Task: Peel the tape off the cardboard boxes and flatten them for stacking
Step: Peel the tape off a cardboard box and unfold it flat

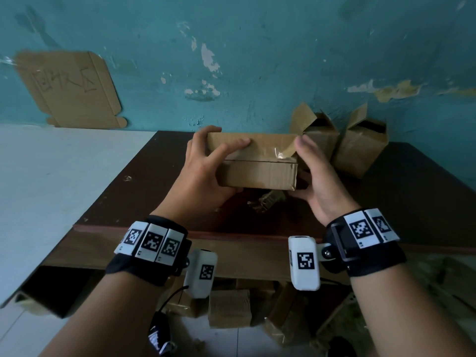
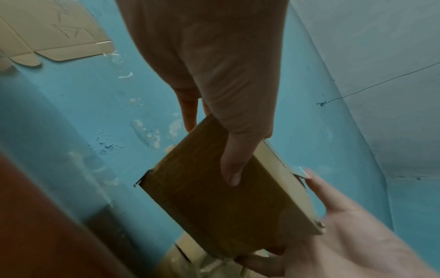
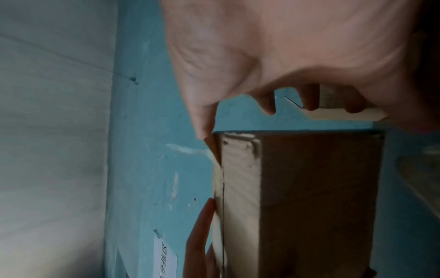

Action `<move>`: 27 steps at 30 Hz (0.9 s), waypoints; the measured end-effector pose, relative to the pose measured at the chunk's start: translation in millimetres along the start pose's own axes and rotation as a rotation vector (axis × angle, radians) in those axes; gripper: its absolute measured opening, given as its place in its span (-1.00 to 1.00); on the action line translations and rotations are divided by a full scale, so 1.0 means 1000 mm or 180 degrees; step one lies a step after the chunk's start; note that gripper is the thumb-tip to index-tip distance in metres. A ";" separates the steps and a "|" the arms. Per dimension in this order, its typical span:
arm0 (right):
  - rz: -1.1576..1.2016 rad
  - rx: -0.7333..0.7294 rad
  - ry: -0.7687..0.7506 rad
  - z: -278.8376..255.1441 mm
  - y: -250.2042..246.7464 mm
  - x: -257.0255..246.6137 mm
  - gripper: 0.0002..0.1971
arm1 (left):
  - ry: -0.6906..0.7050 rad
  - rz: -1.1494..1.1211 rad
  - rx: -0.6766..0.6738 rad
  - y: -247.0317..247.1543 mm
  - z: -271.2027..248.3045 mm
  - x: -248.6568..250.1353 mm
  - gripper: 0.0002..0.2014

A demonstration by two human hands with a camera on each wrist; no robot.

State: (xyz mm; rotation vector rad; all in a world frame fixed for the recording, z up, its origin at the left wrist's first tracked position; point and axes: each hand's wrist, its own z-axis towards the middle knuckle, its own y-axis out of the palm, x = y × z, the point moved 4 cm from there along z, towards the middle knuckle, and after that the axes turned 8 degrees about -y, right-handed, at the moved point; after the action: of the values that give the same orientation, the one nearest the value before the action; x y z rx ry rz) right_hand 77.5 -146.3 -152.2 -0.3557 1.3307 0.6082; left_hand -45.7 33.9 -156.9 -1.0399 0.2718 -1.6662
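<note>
I hold a small closed cardboard box (image 1: 257, 173) (image 2: 214, 206) (image 3: 309, 188) just above the dark brown table (image 1: 144, 181). My left hand (image 1: 206, 171) (image 2: 226, 94) grips its left end, thumb lying on the top face and fingers behind. My right hand (image 1: 316, 181) (image 2: 357, 244) (image 3: 285, 47) cups the right end, thumb tip at the top corner. A strip of clear tape (image 1: 283, 152) runs along the top seam; its right end is lifted and curled beside my right thumb.
Two opened boxes (image 1: 322, 137) (image 1: 360, 148) stand at the table's back right against the blue wall. A wad of peeled tape (image 1: 268, 202) lies under the held box. A flat cardboard sign (image 1: 69, 88) hangs on the wall. More boxes (image 1: 229, 307) sit on the floor below.
</note>
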 end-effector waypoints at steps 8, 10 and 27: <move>-0.0011 -0.0265 0.0057 0.004 -0.006 0.004 -0.39 | 0.0126 -0.0195 -0.0197 -0.005 0.001 0.002 -0.07; -0.0168 -0.0389 -0.0034 0.002 -0.008 0.001 -0.43 | 0.0108 -0.0273 -0.0254 -0.005 0.001 0.002 -0.06; -0.0669 0.0039 -0.0698 0.008 -0.002 0.008 -0.47 | 0.0419 0.0300 0.0603 0.000 -0.002 0.040 -0.62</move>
State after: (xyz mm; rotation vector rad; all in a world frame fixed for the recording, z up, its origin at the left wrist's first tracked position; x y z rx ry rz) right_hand 85.9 -141.7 -158.1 -0.4012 1.0709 0.4488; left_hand -47.8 -1.6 -139.2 -0.7669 0.2400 -1.6427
